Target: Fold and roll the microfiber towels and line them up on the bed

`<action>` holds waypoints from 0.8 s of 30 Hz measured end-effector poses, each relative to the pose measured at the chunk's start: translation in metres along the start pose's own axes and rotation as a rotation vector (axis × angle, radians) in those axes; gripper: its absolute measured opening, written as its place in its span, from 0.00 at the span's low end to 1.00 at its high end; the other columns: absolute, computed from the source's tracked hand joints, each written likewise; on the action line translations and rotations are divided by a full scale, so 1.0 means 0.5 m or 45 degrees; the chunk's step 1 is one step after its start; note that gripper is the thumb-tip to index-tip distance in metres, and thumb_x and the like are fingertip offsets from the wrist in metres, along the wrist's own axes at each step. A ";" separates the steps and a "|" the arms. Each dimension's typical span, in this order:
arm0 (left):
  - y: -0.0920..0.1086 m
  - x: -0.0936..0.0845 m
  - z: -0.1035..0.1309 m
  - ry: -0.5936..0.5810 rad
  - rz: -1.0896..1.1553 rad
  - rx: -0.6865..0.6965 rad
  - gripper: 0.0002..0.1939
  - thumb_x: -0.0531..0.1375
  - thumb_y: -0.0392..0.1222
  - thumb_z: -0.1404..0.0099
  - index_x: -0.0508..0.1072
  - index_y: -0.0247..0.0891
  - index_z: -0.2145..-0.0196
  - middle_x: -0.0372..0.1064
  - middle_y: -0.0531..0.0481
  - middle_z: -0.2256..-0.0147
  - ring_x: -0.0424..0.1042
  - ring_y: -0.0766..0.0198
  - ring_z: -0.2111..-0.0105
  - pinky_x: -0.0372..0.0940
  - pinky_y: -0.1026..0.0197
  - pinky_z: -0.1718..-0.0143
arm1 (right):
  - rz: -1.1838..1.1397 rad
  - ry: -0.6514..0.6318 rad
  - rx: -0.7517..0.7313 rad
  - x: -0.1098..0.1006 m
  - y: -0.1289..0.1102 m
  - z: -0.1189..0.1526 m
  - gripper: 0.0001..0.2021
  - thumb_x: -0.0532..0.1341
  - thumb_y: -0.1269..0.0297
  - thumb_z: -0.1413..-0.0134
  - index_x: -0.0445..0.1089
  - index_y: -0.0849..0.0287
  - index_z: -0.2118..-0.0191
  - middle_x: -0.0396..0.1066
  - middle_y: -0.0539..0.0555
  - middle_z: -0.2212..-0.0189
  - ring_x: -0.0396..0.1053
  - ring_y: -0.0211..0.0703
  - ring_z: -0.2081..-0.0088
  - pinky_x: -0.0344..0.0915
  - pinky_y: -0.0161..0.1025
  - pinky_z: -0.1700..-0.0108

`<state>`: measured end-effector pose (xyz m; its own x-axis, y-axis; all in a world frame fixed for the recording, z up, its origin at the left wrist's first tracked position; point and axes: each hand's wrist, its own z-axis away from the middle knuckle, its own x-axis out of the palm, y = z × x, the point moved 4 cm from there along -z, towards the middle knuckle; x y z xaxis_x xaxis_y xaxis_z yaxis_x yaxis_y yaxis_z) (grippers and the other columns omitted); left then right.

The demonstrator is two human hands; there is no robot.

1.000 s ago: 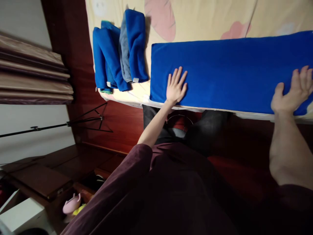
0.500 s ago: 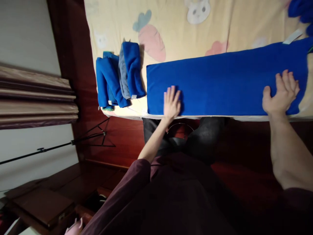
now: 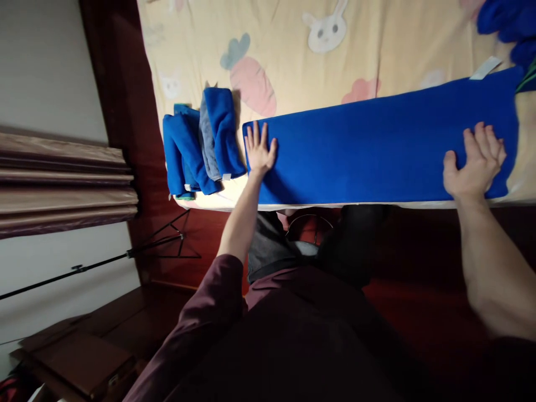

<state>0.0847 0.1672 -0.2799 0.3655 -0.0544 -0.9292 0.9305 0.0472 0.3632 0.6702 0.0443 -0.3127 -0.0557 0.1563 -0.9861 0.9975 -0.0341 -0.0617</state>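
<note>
Towel [image 3: 360, 148] Flattening, Two Palms Down

Step in hand, by judgement: smoothing of the folded towel against the bedsheet [image 3: 288, 61]. Located beneath the fingers of both hands and across the span between them, along the near edge of the sheet.

Left hand [image 3: 258, 153]: fingers opened wide, thumb well out to the side, laid over the left end, fingertips near the far edge. Nothing gripped. Right hand [image 3: 475, 162]: fingers extended and slightly parted, thumb angled away, laid near the right end. Nothing gripped. Pressure under either palm: cannot tell.

Next move: probably calls for light, even pressure outward from the fingers, then a pinch at one edge before any lift. Avoid dragging fingertips, to prevent fresh wrinkles.

Materials: matt, soft-looking blue pile, apparently fleece or microfibre; long, narrow shape with straight near edge and bowed right end. Just left of the left fingers: folded cloths [image 3: 228, 131], blue with grey, thick and soft-edged. Beyond the right fingers: smooth white label [image 3: 486, 68] and bunched blue cloth [image 3: 508, 25]. Beyond the left fingers: carrot print [image 3: 253, 86] on thin, faintly creased sheeting.
</note>
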 end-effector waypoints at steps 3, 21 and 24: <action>-0.029 -0.037 -0.007 0.028 -0.017 -0.046 0.37 0.49 0.58 0.23 0.52 0.36 0.25 0.36 0.44 0.24 0.25 0.53 0.23 0.26 0.39 0.24 | -0.009 0.025 0.033 0.006 -0.002 -0.005 0.39 0.31 0.38 0.29 0.53 0.49 0.25 0.45 0.54 0.25 0.50 0.48 0.26 0.53 0.61 0.33; 0.133 0.055 0.149 0.097 0.354 0.296 0.29 0.52 0.47 0.29 0.67 0.40 0.33 0.60 0.42 0.30 0.52 0.51 0.27 0.36 0.41 0.24 | -0.209 -0.117 0.189 -0.084 -0.057 -0.002 0.31 0.47 0.56 0.30 0.54 0.53 0.25 0.53 0.56 0.26 0.48 0.54 0.25 0.46 0.66 0.25; 0.138 0.054 0.152 0.115 0.340 0.288 0.29 0.53 0.46 0.31 0.68 0.40 0.34 0.61 0.43 0.31 0.54 0.51 0.27 0.38 0.41 0.24 | -0.175 -0.156 0.239 -0.104 -0.121 -0.026 0.32 0.44 0.55 0.29 0.47 0.53 0.23 0.48 0.53 0.25 0.41 0.56 0.23 0.41 0.69 0.25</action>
<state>0.1605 0.0934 -0.2747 0.6023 0.0191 -0.7980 0.7879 -0.1749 0.5905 0.6133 0.0513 -0.2555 -0.2065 0.0521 -0.9770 0.9554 -0.2048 -0.2129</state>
